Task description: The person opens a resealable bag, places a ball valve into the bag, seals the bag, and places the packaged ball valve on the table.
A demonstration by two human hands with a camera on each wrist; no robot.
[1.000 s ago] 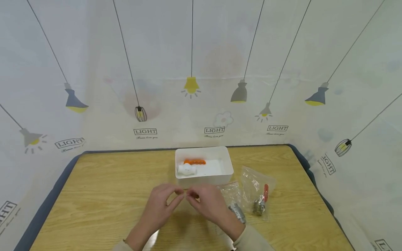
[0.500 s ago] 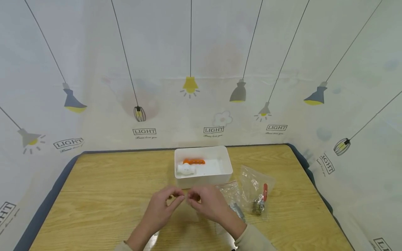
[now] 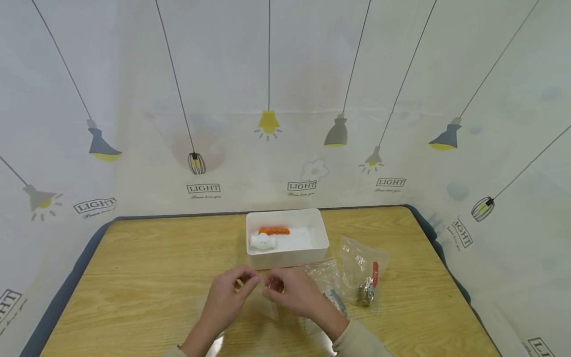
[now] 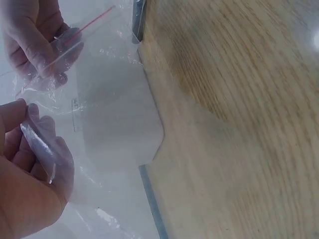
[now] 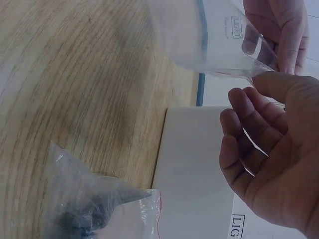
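Between both hands hangs a clear zip bag (image 5: 199, 37) with a red line along its mouth. My left hand (image 3: 226, 298) pinches one side of the mouth between thumb and fingers. On the other side, my right hand (image 3: 296, 293) pinches the edge with thumb and forefinger; its other fingers curl loosely in the right wrist view. The left wrist view looks through the film at the tabletop and a white box (image 4: 119, 109), and nothing shows inside the bag. In the head view the bag is only a faint sheen under the fingertips.
The white box holds an orange piece (image 3: 274, 231) and a white fitting (image 3: 263, 241). To the right lie a bagged valve with a red handle (image 3: 375, 272) and another bag with a grey metal part (image 3: 335, 300), partly behind my right forearm. Printed curtain surrounds the wooden table (image 3: 156, 277).
The hands stay nearly in place in front of the box. The right fingers have shifted slightly, and the bag's film now shows below the fingertips.
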